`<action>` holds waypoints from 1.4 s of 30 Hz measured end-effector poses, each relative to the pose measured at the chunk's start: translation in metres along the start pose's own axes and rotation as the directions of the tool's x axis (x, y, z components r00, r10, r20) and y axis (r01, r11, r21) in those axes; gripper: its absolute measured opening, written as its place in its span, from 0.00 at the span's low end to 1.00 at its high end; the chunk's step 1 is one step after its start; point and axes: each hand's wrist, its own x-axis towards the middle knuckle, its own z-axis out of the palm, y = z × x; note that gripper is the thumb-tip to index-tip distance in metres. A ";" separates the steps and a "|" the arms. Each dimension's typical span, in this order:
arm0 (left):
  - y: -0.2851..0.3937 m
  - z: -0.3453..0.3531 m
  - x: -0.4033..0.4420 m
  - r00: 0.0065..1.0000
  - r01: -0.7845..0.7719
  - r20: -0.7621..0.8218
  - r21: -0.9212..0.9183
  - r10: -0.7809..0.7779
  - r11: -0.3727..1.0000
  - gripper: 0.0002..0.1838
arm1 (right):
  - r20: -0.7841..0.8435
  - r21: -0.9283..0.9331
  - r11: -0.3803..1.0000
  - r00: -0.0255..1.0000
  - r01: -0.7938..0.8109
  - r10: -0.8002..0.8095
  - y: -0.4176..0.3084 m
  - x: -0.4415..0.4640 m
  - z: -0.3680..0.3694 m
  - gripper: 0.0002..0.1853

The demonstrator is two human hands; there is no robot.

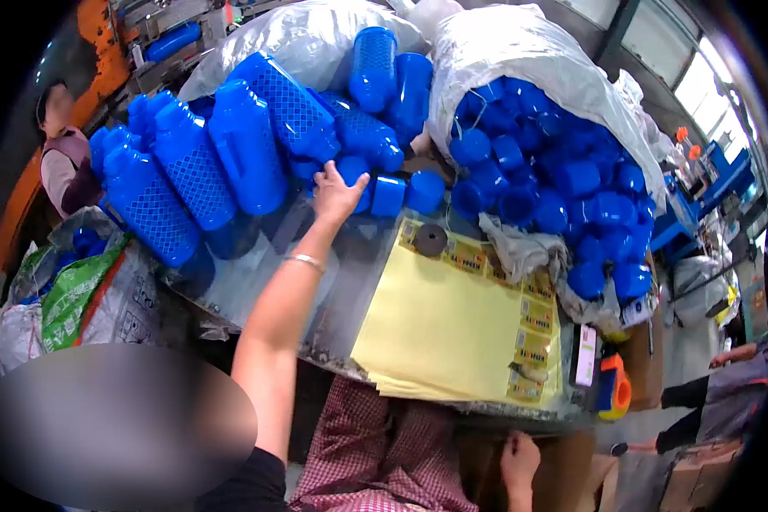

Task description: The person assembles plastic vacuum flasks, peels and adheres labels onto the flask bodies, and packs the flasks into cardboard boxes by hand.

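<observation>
My left hand [337, 194] reaches over the table with thumb and fingers apart, at the near side of a blue cup [352, 173] beneath a lying blue bottle [363, 132]. Whether the fingertips touch the cup is hard to tell. Two more blue cups, one [388, 195] and another [425, 191], are just right of it. Upright blue bottles [249, 154] with handles and lattice sides crowd the left. My right hand [519, 461] is curled closed below the table's front edge; its inside is hidden. Yellow sticker sheets [444, 324] lie on the table under a dark round roll [430, 240].
A white sack [520, 51] spills many blue cups at the back right. A tape dispenser [613, 388] and pink box [586, 355] sit at the right edge. Another sack [102, 299] stands at left. One person [64, 162] is at far left, another [738, 392] at far right.
</observation>
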 end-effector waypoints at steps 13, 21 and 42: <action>-0.013 -0.109 -0.136 0.884 -0.030 0.387 -0.516 0.264 0.856 0.55 | 0.528 0.714 -0.038 0.573 -0.699 -0.627 -0.281 0.123 0.061 0.39; -0.106 -0.156 0.071 0.735 -0.285 -0.615 0.102 0.286 0.953 0.47 | 0.337 0.540 -0.427 0.652 -0.725 -0.679 -0.249 0.094 0.057 0.41; -0.010 -0.104 -0.403 0.676 0.227 0.554 -0.784 0.485 0.578 0.32 | -0.095 0.390 0.362 0.428 0.847 -0.899 -0.128 -0.052 -0.094 0.37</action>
